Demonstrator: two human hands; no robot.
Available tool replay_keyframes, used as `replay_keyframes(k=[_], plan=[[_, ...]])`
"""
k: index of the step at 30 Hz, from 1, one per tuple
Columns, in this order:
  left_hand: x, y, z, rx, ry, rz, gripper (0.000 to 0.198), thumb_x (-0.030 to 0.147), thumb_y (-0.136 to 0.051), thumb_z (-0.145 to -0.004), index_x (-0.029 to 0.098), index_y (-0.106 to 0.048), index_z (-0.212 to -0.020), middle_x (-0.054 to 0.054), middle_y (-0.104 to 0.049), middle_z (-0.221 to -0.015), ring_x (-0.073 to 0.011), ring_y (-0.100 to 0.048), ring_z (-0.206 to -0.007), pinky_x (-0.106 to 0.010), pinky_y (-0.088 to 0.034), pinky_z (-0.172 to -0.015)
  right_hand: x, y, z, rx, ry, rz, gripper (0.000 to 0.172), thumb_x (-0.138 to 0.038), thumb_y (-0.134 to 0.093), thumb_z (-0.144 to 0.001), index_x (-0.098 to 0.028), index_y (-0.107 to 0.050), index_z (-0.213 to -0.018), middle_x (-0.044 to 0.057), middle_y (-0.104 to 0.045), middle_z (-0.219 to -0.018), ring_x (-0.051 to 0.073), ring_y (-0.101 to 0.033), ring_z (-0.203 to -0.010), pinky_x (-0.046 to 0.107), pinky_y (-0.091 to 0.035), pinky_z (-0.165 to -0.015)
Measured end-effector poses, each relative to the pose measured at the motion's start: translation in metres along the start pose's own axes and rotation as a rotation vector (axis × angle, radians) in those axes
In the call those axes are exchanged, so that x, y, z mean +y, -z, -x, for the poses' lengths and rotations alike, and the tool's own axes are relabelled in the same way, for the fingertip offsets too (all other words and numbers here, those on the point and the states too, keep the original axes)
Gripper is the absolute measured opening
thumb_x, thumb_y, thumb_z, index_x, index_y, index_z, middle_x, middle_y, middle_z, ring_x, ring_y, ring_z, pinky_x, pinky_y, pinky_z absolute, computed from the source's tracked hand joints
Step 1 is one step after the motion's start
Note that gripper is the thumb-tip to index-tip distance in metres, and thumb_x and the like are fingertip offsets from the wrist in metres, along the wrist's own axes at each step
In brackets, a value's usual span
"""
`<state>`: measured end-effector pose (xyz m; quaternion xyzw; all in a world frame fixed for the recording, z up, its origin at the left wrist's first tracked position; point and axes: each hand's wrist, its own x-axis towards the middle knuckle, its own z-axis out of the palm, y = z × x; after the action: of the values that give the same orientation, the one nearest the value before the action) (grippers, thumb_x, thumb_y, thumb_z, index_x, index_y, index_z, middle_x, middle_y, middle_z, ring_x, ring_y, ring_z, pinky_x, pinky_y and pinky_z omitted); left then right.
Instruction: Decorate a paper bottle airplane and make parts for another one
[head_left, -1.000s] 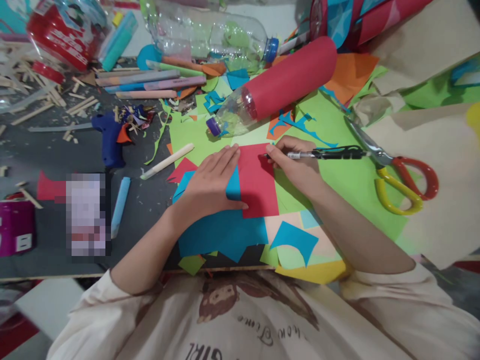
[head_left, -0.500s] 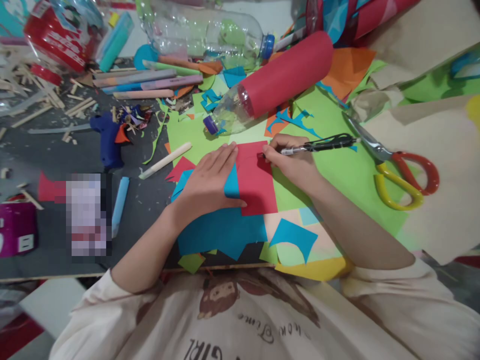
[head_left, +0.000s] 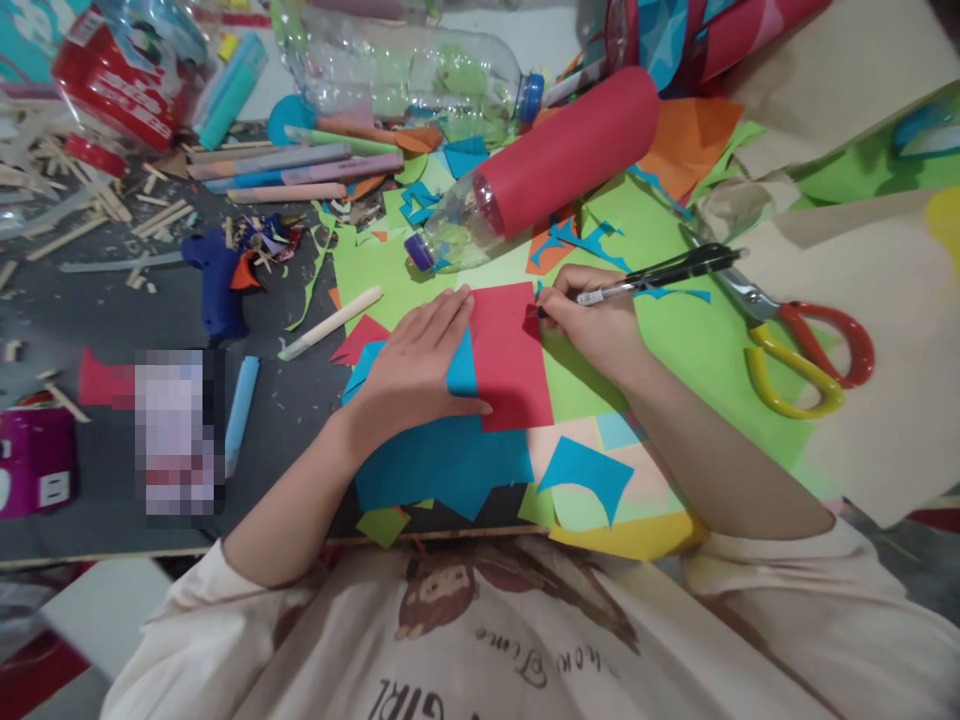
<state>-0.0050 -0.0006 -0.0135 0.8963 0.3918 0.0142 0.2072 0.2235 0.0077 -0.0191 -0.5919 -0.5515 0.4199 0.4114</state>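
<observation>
Your left hand (head_left: 421, 362) is lying flat, fingers together and thumb spread, on the left side of the red paper sheet (head_left: 514, 372) between your hands, a sensible hold for probably light, bendy, slippery stock. Your right hand (head_left: 600, 325) is clamping its fingers on the black pen (head_left: 667, 271) near the tip; the red-wrapped bottle (head_left: 574, 152) is resting beyond.

Red sheet (head_left: 514, 368) is matt, smooth ppr — clear btl (head_left: 397, 75) glossy plastic, scissor blades (head_left: 752, 298) shiny metal.
</observation>
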Motion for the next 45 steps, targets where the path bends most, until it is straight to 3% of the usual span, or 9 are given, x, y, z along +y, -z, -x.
replay_keyframes(k=[5,13,17,23,29,36,41,45], plan=[[0.002,0.002,0.0,-0.003,-0.008,-0.002,0.117,0.074,-0.068,-0.074,0.006,-0.022,-0.158,-0.023,-0.025,-0.164,-0.0408,-0.024,-0.152,-0.051,-0.021,-0.124,-0.001,-0.002,0.001,-0.039,0.051,0.025,0.034,-0.026,-0.061,-0.081,-0.023,-0.041,-0.054,-0.006,-0.044,-0.049,0.009,-0.038,-0.046,0.026,-0.033,-0.048],[0.004,0.004,0.0,-0.021,0.006,-0.032,0.118,0.076,-0.066,-0.074,0.003,-0.023,-0.157,-0.024,-0.024,-0.164,-0.0409,-0.023,-0.152,-0.049,-0.021,-0.125,-0.001,-0.001,0.001,-0.034,0.032,0.048,0.034,-0.014,-0.058,-0.076,-0.023,-0.035,-0.052,-0.006,-0.04,-0.049,0.01,-0.039,-0.05,0.026,-0.03,-0.05],[0.003,0.004,0.0,-0.023,0.01,-0.037,0.116,0.075,-0.066,-0.075,0.007,-0.02,-0.158,-0.022,-0.023,-0.164,-0.04,-0.023,-0.153,-0.049,-0.021,-0.125,-0.003,0.0,0.001,-0.053,0.032,0.035,0.034,-0.017,-0.059,-0.079,-0.022,-0.039,-0.052,-0.006,-0.041,-0.05,0.009,-0.037,-0.049,0.027,-0.03,-0.051],[0.003,0.004,0.0,-0.024,0.008,-0.042,0.117,0.076,-0.065,-0.075,0.007,-0.02,-0.158,-0.022,-0.023,-0.165,-0.0401,-0.022,-0.153,-0.049,-0.021,-0.125,-0.006,0.005,0.001,-0.038,0.015,0.076,0.039,-0.004,-0.057,-0.072,-0.022,-0.033,-0.047,-0.007,-0.035,-0.045,0.008,-0.031,-0.045,0.026,-0.028,-0.047],[0.004,0.004,0.0,-0.016,0.004,-0.046,0.116,0.074,-0.066,-0.075,0.006,-0.022,-0.157,-0.022,-0.024,-0.164,-0.0387,-0.023,-0.153,-0.048,-0.021,-0.125,-0.005,0.006,0.0,-0.075,-0.025,0.008,0.035,-0.014,-0.06,-0.082,-0.022,-0.045,-0.051,-0.006,-0.047,-0.046,0.009,-0.042,-0.044,0.025,-0.03,-0.046],[0.004,0.005,0.0,-0.036,0.021,-0.048,0.116,0.073,-0.068,-0.076,0.007,-0.02,-0.158,-0.02,-0.023,-0.165,-0.0396,-0.022,-0.153,-0.049,-0.021,-0.125,-0.012,0.006,-0.001,-0.055,-0.034,0.052,0.043,0.006,-0.057,-0.071,-0.021,-0.036,-0.044,-0.008,-0.039,-0.042,0.007,-0.035,-0.044,0.026,-0.027,-0.048],[0.005,0.006,-0.001,-0.056,0.028,-0.038,0.117,0.072,-0.068,-0.076,0.005,-0.019,-0.158,-0.021,-0.021,-0.165,-0.0404,-0.019,-0.154,-0.05,-0.019,-0.126,-0.016,0.007,-0.001,-0.088,-0.091,0.01,0.04,-0.002,-0.057,-0.079,-0.021,-0.042,-0.047,-0.006,-0.046,-0.043,0.008,-0.041,-0.043,0.024,-0.029,-0.046],[0.006,0.007,-0.002,-0.076,0.039,-0.03,0.115,0.068,-0.07,-0.077,0.002,-0.02,-0.157,-0.021,-0.019,-0.166,-0.0387,-0.018,-0.154,-0.046,-0.017,-0.127,-0.016,0.012,-0.001,-0.118,-0.067,0.049,0.041,0.002,-0.058,-0.073,-0.021,-0.038,-0.045,-0.008,-0.041,-0.042,0.006,-0.04,-0.042,0.023,-0.028,-0.046]])
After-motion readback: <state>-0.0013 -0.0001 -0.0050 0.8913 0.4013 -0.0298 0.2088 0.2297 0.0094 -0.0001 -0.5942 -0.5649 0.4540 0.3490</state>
